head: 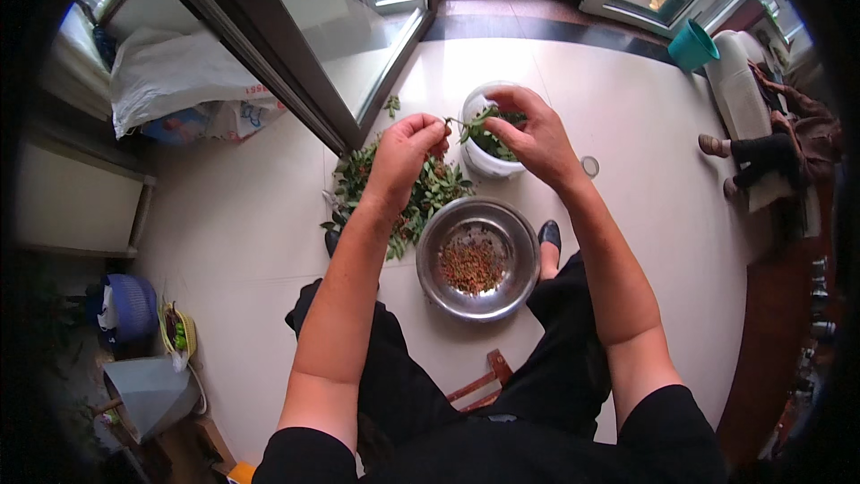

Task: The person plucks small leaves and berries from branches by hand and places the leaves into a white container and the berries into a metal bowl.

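Observation:
My left hand [411, 141] pinches the stem end of a small green leafy sprig [476, 122] between thumb and fingers. At the sprig's leafy end is my right hand [527, 124], its thumb and fingers closed on the leaves, above a white plastic bucket [476, 160]. Green leaves [496, 142] lie in the bucket. Under and beside my left hand, a heap of leafy branches with small reddish berries [437, 191] lies on the floor. Between my feet stands a round stainless steel basin [430, 282] holding many small red and brownish berries [472, 265].
A roll of tape [590, 167] lies right of the bucket. A glass door [349, 33] stands at the upper left. A seated person [772, 148] and a teal bin [693, 47] are at the right. A purple basket [134, 309] stands at the left, a wooden stool [497, 368] under me.

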Motion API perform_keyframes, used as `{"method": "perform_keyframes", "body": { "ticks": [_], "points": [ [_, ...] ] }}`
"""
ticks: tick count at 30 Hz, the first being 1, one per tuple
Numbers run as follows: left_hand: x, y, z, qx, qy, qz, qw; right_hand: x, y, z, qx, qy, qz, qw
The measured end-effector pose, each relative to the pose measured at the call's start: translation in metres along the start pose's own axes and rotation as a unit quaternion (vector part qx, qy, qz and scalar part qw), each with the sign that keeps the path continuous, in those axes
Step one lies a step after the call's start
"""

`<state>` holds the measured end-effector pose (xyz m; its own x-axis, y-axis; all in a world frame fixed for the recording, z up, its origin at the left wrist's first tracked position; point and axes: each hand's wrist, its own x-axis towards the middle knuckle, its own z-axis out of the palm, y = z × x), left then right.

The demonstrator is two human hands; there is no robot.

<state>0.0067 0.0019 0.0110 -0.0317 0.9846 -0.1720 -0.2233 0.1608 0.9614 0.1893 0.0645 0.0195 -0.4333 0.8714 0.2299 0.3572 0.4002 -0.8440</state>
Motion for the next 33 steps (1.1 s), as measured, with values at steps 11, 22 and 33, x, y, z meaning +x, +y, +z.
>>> {"method": "perform_keyframes", "body": {
  "ticks": [11, 22, 33],
  "points": [
    [-0.004, 0.010, -0.018, -0.036, 0.105, -0.037, 0.993, -0.007, 0.004, 0.018, 0.119, -0.007, 0.055, 0.991],
    [-0.032, 0.042, -0.115, -0.325, 0.363, 0.037, 0.873, 0.057, 0.143, 0.021, -0.407, 0.002, 0.154, 0.900],
    [-0.069, 0.036, -0.156, -0.368, 0.312, 0.039, 0.875, 0.070, 0.220, 0.268, -0.311, -0.223, 0.173, 0.907]
  ]
}}
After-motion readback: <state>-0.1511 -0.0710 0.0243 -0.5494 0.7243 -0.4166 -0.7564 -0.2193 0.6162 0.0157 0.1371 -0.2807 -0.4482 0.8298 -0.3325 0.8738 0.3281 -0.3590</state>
